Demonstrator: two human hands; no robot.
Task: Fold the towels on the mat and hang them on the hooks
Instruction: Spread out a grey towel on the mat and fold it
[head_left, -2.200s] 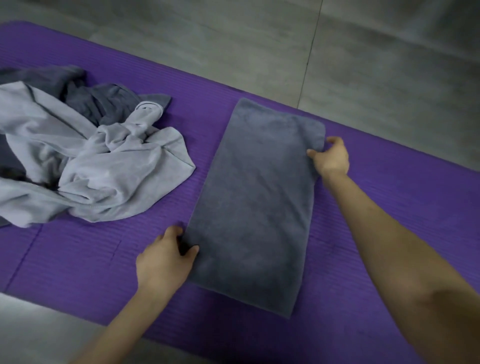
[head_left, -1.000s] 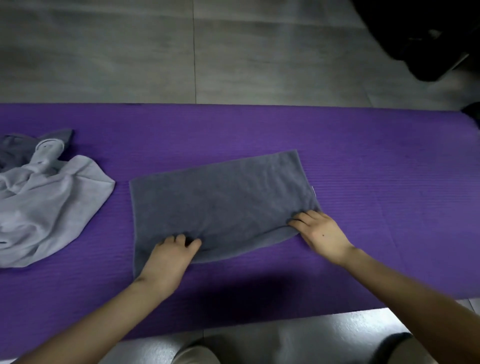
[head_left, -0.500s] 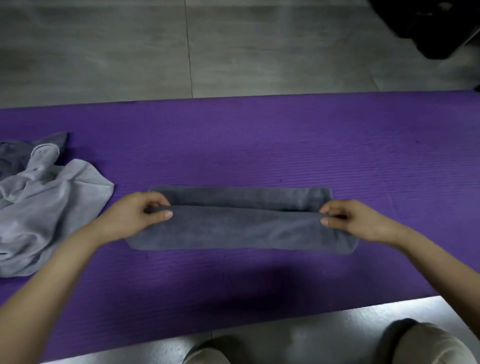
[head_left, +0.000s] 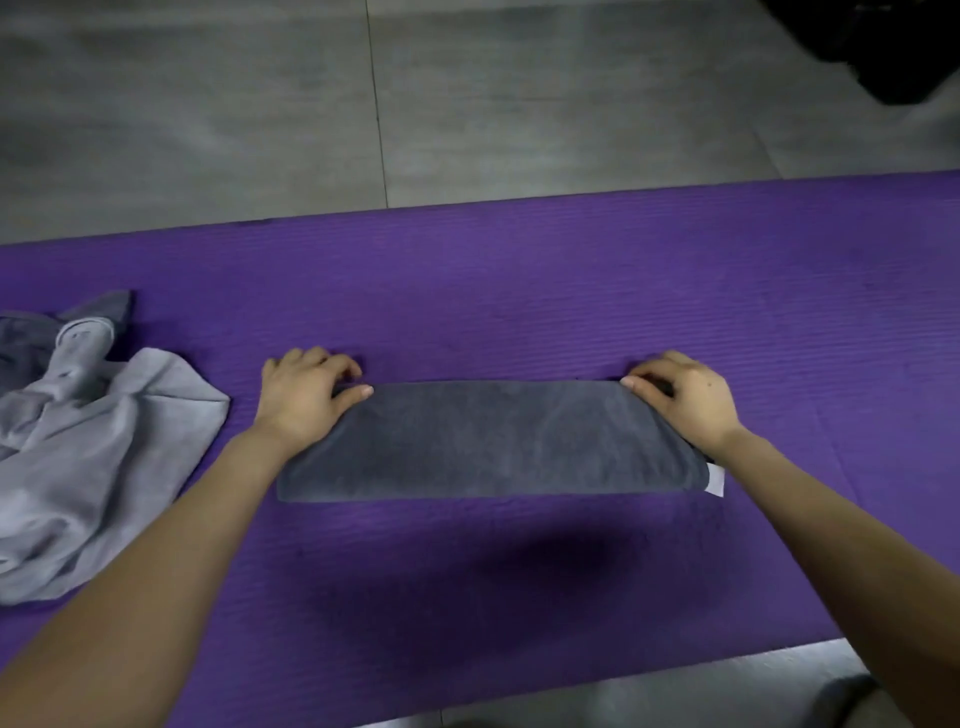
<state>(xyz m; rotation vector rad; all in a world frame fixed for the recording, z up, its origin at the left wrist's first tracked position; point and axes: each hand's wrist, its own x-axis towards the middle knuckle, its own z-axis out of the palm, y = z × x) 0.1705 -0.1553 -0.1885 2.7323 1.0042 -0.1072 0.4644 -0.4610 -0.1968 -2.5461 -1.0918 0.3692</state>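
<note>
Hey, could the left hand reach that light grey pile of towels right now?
Probably yes. The pile lies on the mat just left of the left hand, with only bare mat between them. The hand would first have to let go of the dark towel corner it pinches.

One purple mat (head_left: 519, 291), one folded dark grey towel (head_left: 493, 441) with one white label (head_left: 716, 480), and at least two crumpled ones: one light grey towel (head_left: 104, 467), one darker towel (head_left: 21, 343) (the heap runs out of frame). Two hands: left hand (head_left: 304, 397), right hand (head_left: 685, 400)
</note>
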